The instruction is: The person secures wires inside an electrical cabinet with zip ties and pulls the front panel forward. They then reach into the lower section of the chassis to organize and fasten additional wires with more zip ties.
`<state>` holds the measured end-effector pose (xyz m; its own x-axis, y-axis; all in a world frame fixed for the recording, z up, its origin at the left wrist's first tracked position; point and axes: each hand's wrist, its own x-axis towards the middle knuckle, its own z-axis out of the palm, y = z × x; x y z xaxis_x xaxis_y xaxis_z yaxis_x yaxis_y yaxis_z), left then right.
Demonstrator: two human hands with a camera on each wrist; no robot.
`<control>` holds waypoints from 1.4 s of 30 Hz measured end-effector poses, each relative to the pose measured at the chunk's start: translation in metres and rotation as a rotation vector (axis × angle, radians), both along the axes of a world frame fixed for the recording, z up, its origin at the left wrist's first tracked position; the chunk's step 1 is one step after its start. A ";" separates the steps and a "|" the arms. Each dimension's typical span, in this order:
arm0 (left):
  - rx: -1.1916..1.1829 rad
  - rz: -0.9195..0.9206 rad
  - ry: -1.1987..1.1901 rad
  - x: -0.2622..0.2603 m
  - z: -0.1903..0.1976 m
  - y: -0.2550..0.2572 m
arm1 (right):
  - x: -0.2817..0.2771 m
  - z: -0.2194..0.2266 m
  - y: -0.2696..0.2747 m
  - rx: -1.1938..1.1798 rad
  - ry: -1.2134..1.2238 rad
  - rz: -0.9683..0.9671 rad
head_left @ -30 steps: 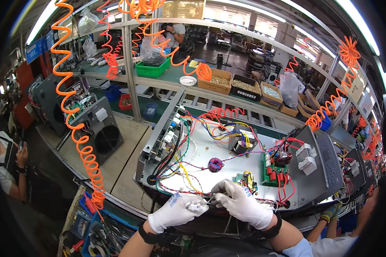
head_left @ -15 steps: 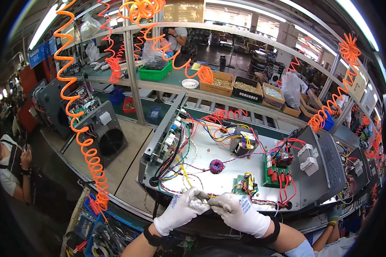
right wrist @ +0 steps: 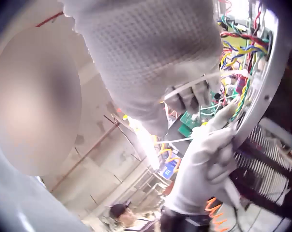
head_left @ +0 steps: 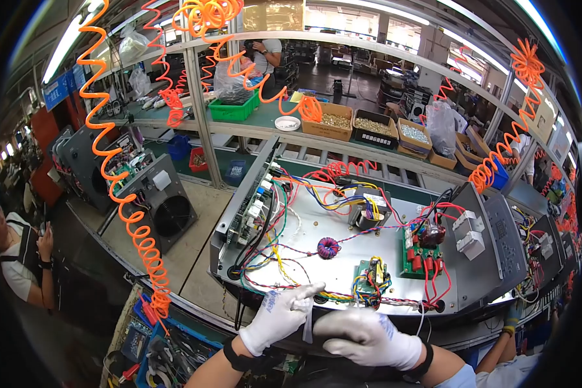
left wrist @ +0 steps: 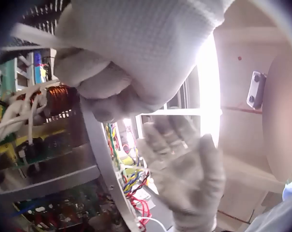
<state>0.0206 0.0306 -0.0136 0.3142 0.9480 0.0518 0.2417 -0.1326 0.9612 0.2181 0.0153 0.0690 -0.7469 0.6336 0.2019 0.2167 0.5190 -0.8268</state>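
L hand [head_left: 279, 321] w/ wht strips [head_left: 308, 329]

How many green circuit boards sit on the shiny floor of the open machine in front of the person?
2 that I can see: a small board just beyond the gloved right hand, and a larger board farther right. Others may be hidden.
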 end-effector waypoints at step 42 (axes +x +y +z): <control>0.465 0.068 0.922 -0.077 0.021 0.006 | -0.078 -0.041 0.070 0.554 -0.608 -0.153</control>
<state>-0.0565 0.0367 0.0076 0.3639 0.9130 0.1843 0.8791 -0.4020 0.2560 0.1404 0.0851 0.0284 -0.7402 0.6644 0.1036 0.6435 0.7446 -0.1773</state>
